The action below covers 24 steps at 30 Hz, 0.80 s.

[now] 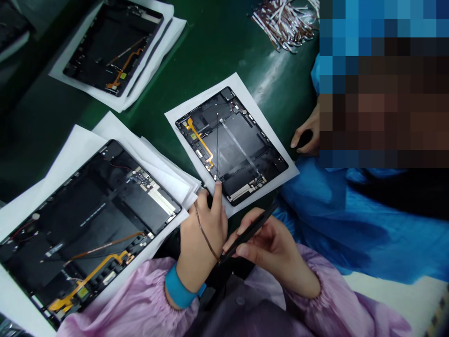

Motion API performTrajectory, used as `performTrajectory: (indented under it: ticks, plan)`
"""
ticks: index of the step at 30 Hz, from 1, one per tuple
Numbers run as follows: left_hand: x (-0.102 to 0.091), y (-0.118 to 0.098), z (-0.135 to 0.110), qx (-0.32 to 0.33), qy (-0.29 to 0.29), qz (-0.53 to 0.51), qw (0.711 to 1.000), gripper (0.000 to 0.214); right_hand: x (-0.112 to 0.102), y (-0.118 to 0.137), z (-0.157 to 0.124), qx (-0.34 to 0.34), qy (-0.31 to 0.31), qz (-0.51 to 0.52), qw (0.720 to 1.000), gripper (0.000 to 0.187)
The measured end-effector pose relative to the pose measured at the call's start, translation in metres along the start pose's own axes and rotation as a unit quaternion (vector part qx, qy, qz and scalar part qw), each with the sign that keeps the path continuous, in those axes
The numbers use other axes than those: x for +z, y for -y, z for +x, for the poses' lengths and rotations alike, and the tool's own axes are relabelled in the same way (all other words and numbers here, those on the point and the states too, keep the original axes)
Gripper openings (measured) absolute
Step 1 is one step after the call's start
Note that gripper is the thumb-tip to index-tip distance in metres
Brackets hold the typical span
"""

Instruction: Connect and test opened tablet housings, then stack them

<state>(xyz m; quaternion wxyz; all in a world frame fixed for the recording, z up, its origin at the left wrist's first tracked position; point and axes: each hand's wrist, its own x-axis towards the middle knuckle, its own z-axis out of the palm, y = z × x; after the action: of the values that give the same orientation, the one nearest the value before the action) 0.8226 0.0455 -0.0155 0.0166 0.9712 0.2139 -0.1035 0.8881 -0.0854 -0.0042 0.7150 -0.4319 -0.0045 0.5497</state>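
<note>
A black tablet housing (242, 145) with an orange flex cable (201, 140) lies on white paper ahead of my hands. My left hand (205, 231) is open, palm down, its index fingertip at the housing's near edge. In my right hand (270, 243) are black tweezers (250, 228), pinched between thumb and fingers, pointing down to the left. A thin brown strip cable (204, 234) runs across the back of my left hand, one end at the tweezers' tip. Whether the tips grip it, I cannot tell.
A larger-looking black housing (94, 224) lies on stacked white paper (164, 159) at left. Another housing (115, 47) sits further back. A heap of brown-and-silver strips (286, 23) is on the green table (210, 51). Beside me at right, a co-worker's hand (307, 133) is near the table edge.
</note>
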Motion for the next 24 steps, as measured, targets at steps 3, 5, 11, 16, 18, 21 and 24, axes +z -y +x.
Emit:
performTrajectory:
  ticks: [3, 5, 11, 16, 18, 21, 24]
  plan:
    - [0.0012, -0.0001, 0.0000, 0.002, -0.005, -0.004, 1.000, 0.050, -0.0007, -0.0006, 0.0013, -0.003, -0.001, 0.001, 1.000, 0.026]
    - [0.0014, 0.0000, 0.0002, 0.004, -0.006, -0.003, 1.000, 0.050, -0.0012, -0.0015, 0.0019, -0.002, -0.001, 0.001, 1.000, 0.026]
    - [0.0033, 0.0011, -0.0015, 0.012, -0.012, -0.022, 1.000, 0.051, -0.0026, -0.0037, 0.0030, 0.005, -0.022, 0.002, 1.000, 0.029]
    - [0.0053, 0.0009, -0.0026, 0.012, -0.031, -0.072, 0.997, 0.050, -0.0025, -0.0029, 0.0047, -0.010, -0.024, 0.015, 1.000, 0.027]
    - [0.0039, 0.0011, -0.0024, 0.012, -0.015, -0.136, 0.990, 0.052, -0.0028, -0.0030, 0.0061, -0.019, -0.023, 0.016, 0.999, 0.027]
    - [0.0010, 0.0018, -0.0022, 0.020, 0.018, -0.256, 0.966, 0.055, -0.0036, -0.0036, 0.0085, -0.032, -0.017, 0.015, 0.999, 0.026]
    - [0.0003, 0.0017, -0.0029, 0.014, 0.030, -0.289, 0.957, 0.057, -0.0047, -0.0038, 0.0100, -0.039, -0.018, 0.009, 0.999, 0.027]
